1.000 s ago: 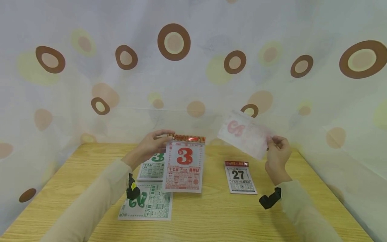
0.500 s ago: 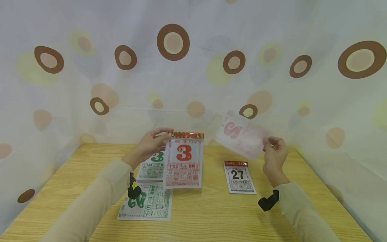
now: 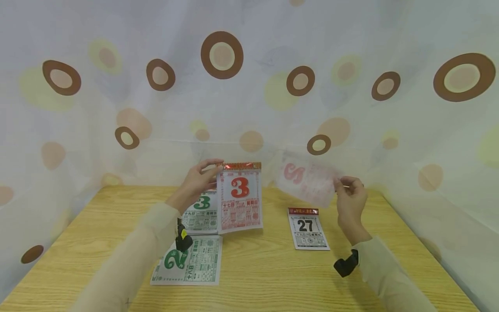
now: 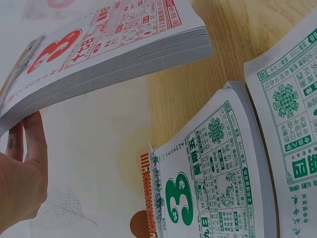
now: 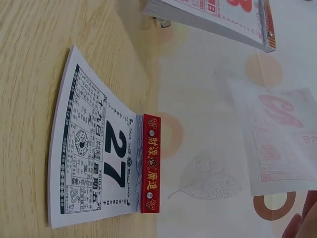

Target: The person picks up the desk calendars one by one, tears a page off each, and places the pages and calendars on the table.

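Two pinches above the table, seen on my feed.
I see the left hand pinch the red-3 calendar at its top left corner; right of that calendar, the right hand pinches a loose sheet. Lower than the red-3 calendar lie the black-27 calendar, to its right, and the green-3 calendar and green-2 page, to its left.

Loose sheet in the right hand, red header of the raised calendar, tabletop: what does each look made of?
Loose sheet: apparently thin matte paper; print seems to show through. Red header: perhaps glossy card or foil, since it shines. Tabletop: wood or laminate, fairly matte, by its yellow grain.
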The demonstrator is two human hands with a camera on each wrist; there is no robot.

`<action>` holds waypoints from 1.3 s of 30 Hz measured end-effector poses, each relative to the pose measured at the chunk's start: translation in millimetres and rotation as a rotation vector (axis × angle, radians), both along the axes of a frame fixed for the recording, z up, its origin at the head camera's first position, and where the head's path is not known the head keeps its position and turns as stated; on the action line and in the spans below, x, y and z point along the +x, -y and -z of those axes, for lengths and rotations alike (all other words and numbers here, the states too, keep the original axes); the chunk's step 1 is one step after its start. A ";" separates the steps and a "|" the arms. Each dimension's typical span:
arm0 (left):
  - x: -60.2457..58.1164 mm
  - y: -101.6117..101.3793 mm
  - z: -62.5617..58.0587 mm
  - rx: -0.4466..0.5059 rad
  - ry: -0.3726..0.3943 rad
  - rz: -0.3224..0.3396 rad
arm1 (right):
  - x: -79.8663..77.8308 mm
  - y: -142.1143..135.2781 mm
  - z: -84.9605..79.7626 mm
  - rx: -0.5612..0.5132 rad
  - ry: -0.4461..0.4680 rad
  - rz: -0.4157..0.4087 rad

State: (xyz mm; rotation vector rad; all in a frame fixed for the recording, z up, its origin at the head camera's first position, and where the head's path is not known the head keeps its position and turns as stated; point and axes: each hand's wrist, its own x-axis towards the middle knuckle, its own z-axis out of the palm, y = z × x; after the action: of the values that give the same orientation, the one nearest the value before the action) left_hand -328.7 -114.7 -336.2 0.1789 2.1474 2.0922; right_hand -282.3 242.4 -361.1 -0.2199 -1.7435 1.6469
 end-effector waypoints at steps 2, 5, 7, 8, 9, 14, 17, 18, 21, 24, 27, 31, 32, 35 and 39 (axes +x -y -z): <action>-1.8 -2.5 0.4 0.003 -0.002 -0.013 | 1.7 1.4 0.6 0.038 -0.006 -0.003; -5.7 -6.3 2.0 0.009 -0.007 -0.029 | 3.6 2.5 1.9 0.080 -0.021 -0.014; -9.0 -9.3 3.3 0.020 -0.010 -0.039 | 4.6 2.7 2.8 0.111 -0.038 -0.018; -10.5 -10.9 4.0 0.026 -0.009 -0.045 | 5.0 2.5 3.3 0.128 -0.046 -0.020; -11.9 -12.3 4.7 0.029 -0.008 -0.048 | 5.6 2.8 3.8 0.140 -0.053 -0.022; -17.5 -19.6 8.5 0.067 0.016 -0.081 | 7.9 2.2 5.9 0.193 -0.072 -0.034; -20.0 -23.6 11.3 0.072 0.021 -0.101 | 9.9 1.5 7.0 0.217 -0.075 -0.038; -20.9 -24.9 12.4 0.072 0.023 -0.107 | 10.6 1.2 7.3 0.226 -0.072 -0.038; -23.6 -29.1 15.8 0.092 0.024 -0.122 | 12.7 0.2 8.4 0.246 -0.062 -0.041; -25.7 -33.4 19.4 0.112 0.022 -0.131 | 15.8 -0.2 8.7 0.248 -0.040 -0.050; -26.7 -37.8 22.5 0.123 0.011 -0.132 | 22.0 1.8 5.4 0.236 -0.030 -0.071; -27.0 -42.2 26.4 0.135 -0.010 -0.136 | 32.0 7.8 -2.0 0.235 -0.034 -0.092; -27.0 -43.1 27.2 0.137 -0.015 -0.141 | 34.0 9.1 -3.6 0.240 -0.036 -0.095; -26.9 -45.2 29.2 0.133 -0.032 -0.152 | 37.4 11.2 -5.4 0.247 -0.041 -0.107; -27.8 -46.8 32.5 0.129 -0.064 -0.152 | 40.0 12.2 -5.6 0.268 -0.038 -0.125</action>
State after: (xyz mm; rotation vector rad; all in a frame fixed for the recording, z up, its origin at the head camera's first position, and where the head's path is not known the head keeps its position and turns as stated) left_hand -356.6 -67.9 -368.7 0.1008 2.1237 2.3419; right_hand -242.3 230.2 -355.5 0.0457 -1.9589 1.4708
